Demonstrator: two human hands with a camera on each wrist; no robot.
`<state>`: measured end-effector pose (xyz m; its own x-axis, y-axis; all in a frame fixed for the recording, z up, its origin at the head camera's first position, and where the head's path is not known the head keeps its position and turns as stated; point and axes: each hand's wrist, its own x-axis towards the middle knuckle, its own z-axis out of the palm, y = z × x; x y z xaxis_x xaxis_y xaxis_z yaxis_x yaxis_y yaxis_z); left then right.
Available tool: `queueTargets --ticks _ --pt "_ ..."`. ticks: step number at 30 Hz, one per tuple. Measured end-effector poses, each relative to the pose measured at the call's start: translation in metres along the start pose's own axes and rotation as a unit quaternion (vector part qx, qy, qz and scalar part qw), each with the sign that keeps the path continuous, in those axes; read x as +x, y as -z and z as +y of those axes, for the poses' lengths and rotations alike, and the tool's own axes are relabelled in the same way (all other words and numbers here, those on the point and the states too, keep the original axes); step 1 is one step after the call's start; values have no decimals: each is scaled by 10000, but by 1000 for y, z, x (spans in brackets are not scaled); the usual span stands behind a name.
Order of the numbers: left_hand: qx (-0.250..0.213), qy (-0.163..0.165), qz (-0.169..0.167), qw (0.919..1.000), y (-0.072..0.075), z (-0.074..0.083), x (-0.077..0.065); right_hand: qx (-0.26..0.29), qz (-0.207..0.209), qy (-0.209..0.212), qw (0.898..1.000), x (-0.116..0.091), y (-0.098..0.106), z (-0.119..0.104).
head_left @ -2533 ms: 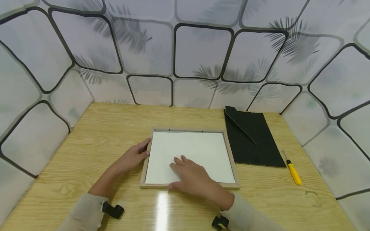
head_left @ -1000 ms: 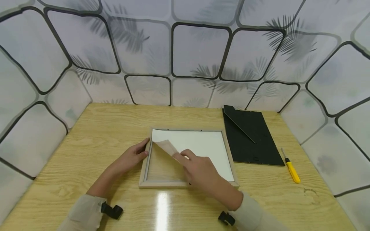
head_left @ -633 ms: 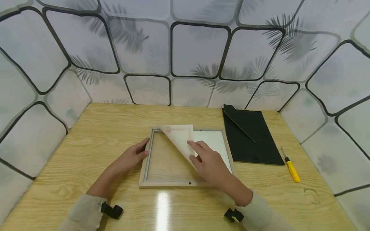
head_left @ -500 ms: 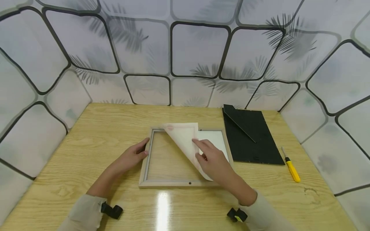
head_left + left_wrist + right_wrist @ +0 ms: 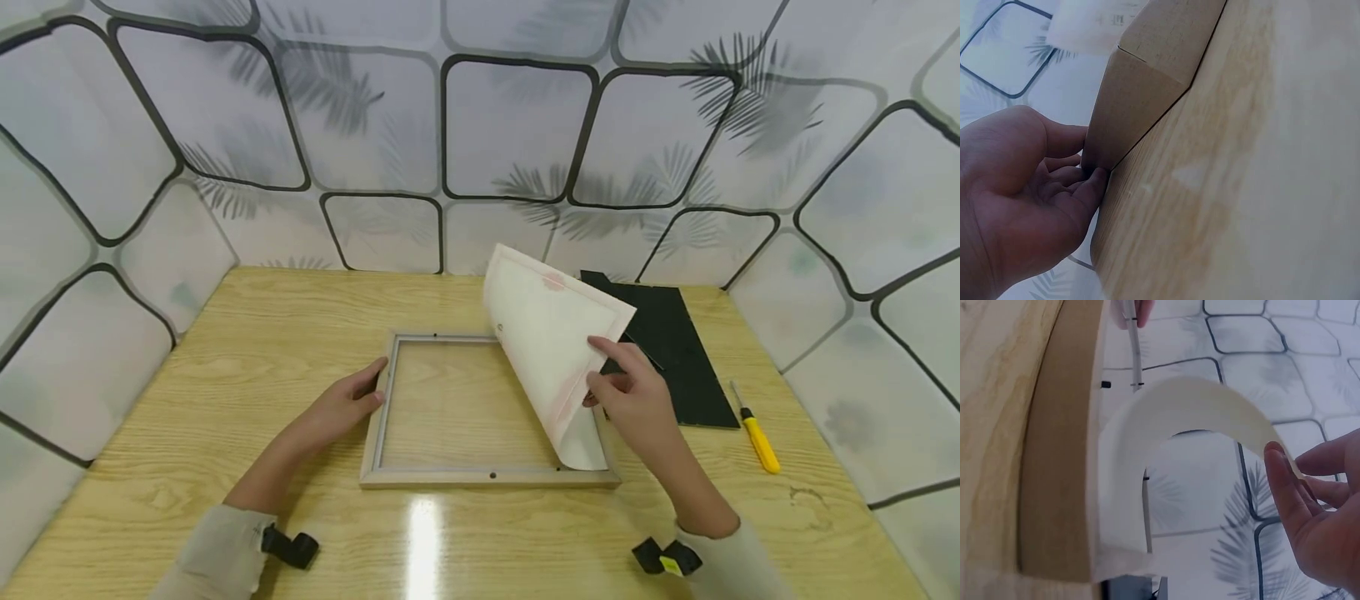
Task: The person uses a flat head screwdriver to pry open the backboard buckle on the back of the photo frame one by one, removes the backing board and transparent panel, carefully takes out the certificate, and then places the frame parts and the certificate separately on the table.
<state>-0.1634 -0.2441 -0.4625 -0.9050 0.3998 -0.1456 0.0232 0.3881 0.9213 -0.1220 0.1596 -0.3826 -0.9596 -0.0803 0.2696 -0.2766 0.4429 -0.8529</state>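
Note:
A light wooden picture frame lies face down on the table, its back off and the wood grain showing through its opening. My left hand holds the frame's left side; in the left wrist view, thumb and curled fingers meet the frame's outer edge. With thumb and fingers my right hand pinches a sheet of paper by its border. The sheet is peeled up and bent over, its underside pale with faint pink marks; its lower right part stays inside the frame. In the right wrist view the paper arches up from the frame.
A black backing board with a stand leg lies right of the frame, partly hidden by the paper and right hand. Beyond it lies a yellow-handled screwdriver. Patterned cloth walls enclose the wooden table at the back and sides.
First lying flat under my right hand, the sheet has been peeled from the frame's left, up and to the right, baring most of the opening. My left hand has stayed at the frame.

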Motion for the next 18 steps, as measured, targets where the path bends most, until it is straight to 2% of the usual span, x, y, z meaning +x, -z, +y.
queueTargets --ticks 4,9,13,15,18 --pt "27 -11 21 10000 0 -1 0 338 268 -14 9991 -4 8 7" --pt "56 -10 46 10000 0 -2 0 122 606 -207 9979 -7 14 14" --pt "69 -45 11 10000 0 -1 0 121 920 -186 9955 -9 22 14" --pt "66 -60 -16 10000 0 0 -1 316 1126 -196 9929 -8 28 12" --pt "58 -82 -64 9999 -1 2 -2 1060 1496 -394 9823 -4 36 7"
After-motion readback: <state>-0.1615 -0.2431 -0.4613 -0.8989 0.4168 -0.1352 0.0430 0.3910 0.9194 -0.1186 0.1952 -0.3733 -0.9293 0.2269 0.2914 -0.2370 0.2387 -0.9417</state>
